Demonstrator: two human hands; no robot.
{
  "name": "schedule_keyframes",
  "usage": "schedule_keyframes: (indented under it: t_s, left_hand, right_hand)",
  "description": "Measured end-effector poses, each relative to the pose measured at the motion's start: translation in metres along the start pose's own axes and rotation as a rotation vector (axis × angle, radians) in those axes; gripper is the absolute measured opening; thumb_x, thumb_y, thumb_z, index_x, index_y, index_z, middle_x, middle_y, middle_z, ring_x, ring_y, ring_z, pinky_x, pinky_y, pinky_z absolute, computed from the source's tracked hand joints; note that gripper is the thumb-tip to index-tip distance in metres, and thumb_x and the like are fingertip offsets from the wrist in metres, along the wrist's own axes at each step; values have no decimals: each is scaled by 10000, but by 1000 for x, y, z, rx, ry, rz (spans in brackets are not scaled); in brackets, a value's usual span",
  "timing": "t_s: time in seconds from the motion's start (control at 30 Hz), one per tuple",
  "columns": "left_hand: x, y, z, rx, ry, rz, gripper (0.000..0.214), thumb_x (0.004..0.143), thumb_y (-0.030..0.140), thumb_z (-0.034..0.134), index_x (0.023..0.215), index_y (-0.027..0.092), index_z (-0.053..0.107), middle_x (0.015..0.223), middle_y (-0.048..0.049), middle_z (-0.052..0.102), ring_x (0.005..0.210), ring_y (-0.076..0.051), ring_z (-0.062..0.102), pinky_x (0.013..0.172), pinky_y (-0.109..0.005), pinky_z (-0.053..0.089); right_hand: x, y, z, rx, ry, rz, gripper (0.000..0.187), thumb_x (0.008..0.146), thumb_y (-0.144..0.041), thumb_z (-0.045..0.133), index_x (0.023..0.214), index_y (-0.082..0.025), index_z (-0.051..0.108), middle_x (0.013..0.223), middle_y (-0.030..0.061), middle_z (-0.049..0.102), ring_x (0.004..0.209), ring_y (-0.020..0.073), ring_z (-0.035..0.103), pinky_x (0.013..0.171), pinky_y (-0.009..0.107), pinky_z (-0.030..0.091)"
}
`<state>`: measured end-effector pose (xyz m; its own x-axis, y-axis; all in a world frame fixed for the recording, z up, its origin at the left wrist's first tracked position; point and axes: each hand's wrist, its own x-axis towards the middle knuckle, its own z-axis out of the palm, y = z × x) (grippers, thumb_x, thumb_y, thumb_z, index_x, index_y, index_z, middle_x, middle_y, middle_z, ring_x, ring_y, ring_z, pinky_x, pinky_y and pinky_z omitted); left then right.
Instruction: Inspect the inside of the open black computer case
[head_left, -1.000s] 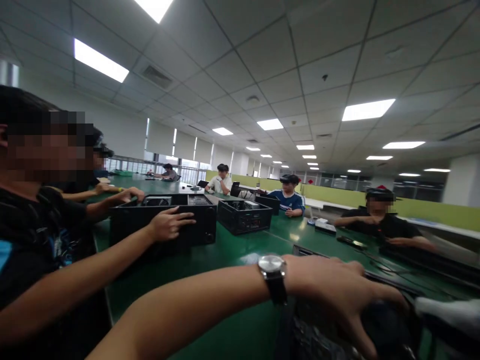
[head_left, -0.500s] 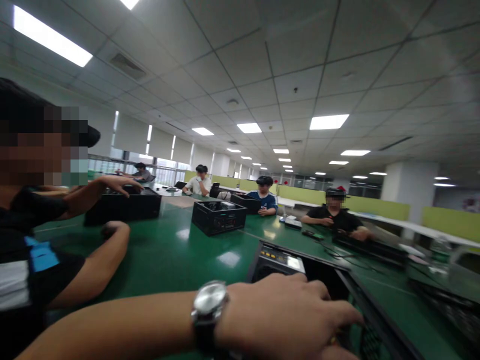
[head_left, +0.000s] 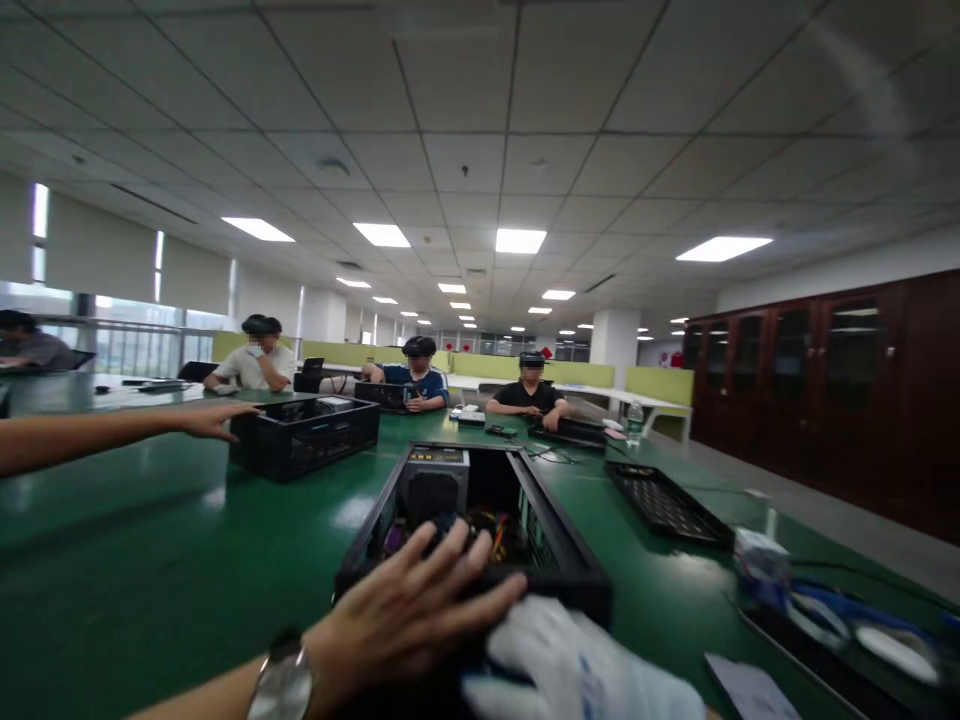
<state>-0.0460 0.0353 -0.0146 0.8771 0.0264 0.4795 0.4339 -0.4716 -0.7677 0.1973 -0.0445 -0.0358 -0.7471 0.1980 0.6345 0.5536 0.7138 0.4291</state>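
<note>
An open black computer case (head_left: 525, 470) lies in front of me on the green table, with a power supply (head_left: 433, 485) and coloured cables (head_left: 491, 530) visible inside. Over its near edge my left hand (head_left: 416, 605), bare and with a watch (head_left: 283, 685) at the wrist, is spread with the fingers extended. It looks to be resting on or just above that edge. My right hand (head_left: 570, 665), in a white glove, is close beside it at the near end of the case. Its fingers are blurred and partly hidden, so their grip is unclear.
Another person's hand (head_left: 214, 420) reaches to a second case (head_left: 304, 440) on the left. A black panel (head_left: 664, 500) lies to the right, near a dark tray (head_left: 832, 655) with cables. A bottle (head_left: 635, 420) stands further back. Several people sit across the table.
My view has swung to the right, bringing the case to the middle. My left hand now lies across its near edge, and my gloved right hand has come into view.
</note>
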Motion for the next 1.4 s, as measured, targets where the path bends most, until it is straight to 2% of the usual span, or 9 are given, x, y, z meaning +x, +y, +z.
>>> schedule_keyframes:
  t_s: [0.1, 0.17, 0.23, 0.3, 0.43, 0.53, 0.77, 0.97, 1.4]
  left_hand:
    - [35, -26, 87, -158, -174, -245, 683, 1013, 256, 477, 1568, 485, 150, 1616, 5, 376, 1434, -265, 415, 1139, -470, 374]
    - [56, -28, 142, -174, -206, -391, 695, 951, 91, 464, 1563, 380, 302, 1617, -86, 368, 1462, -330, 373, 1139, -574, 351]
    - [71, -17, 179, -207, -209, -432, 661, 884, 8, 449, 1479, 291, 493, 1612, -117, 369, 1479, -350, 341, 1148, -590, 337]
    - [75, 6, 196, -272, -209, -410, 641, 857, -10, 435, 1416, 273, 570, 1629, -95, 339, 1501, -330, 300, 1175, -551, 319]
    - [54, 52, 193, -398, -226, -345, 632, 877, 8, 402, 1439, 264, 537, 1641, -96, 311, 1521, -314, 253, 1206, -551, 256]
    - [34, 66, 185, -530, -307, -390, 537, 915, 60, 417, 1384, 260, 584, 1580, -105, 422, 1482, -328, 329, 1186, -540, 284]
    - [18, 67, 184, -657, -431, -548, 322, 985, 162, 406, 1160, 217, 672, 1184, -96, 647, 1063, -242, 605, 927, -375, 487]
    - [19, 67, 183, -708, -449, -573, 321, 984, 174, 390, 1156, 220, 658, 1204, -96, 621, 1082, -248, 566, 944, -394, 459]
    - [21, 67, 181, -703, -447, -583, 322, 977, 184, 388, 1146, 227, 659, 1195, -94, 624, 1077, -258, 563, 904, -401, 459]
  right_hand:
    - [-16, 33, 47, 109, -88, 190, 323, 953, -424, 609, 1199, -216, 625, 918, 65, 692, 759, 208, 656, 649, 324, 551]
    - [-36, 39, 74, 202, -145, 312, 366, 916, -438, 654, 1212, -223, 637, 947, 65, 703, 790, 215, 665, 679, 315, 540]
    - [-62, 36, 90, 266, -231, 371, 242, 961, -423, 609, 1130, -266, 680, 876, 19, 702, 717, 176, 656, 624, 254, 508]
    - [-87, 26, 90, 322, -289, 425, 224, 977, -443, 597, 1105, -283, 689, 846, -7, 692, 674, 152, 650, 589, 223, 490]
    - [-116, 11, 61, 424, -275, 567, 584, 849, -561, 740, 1321, -254, 588, 1071, 55, 668, 875, 206, 678, 761, 280, 539]
    - [-121, 11, 49, 482, -282, 619, 621, 858, -455, 762, 1396, -255, 525, 1175, 83, 631, 954, 217, 661, 838, 303, 539]
    - [-122, 14, 60, 417, -391, 525, 684, 862, -541, 740, 1438, -260, 502, 1231, 92, 686, 1048, 263, 661, 934, 359, 509]
    - [-129, 16, 65, 298, -381, 480, 567, 908, -635, 644, 1373, -322, 557, 1155, 38, 727, 965, 237, 663, 831, 337, 493]
    - [-129, 15, 65, 233, -425, 443, 520, 946, -556, 622, 1393, -318, 502, 1192, 14, 711, 955, 228, 652, 797, 346, 494]
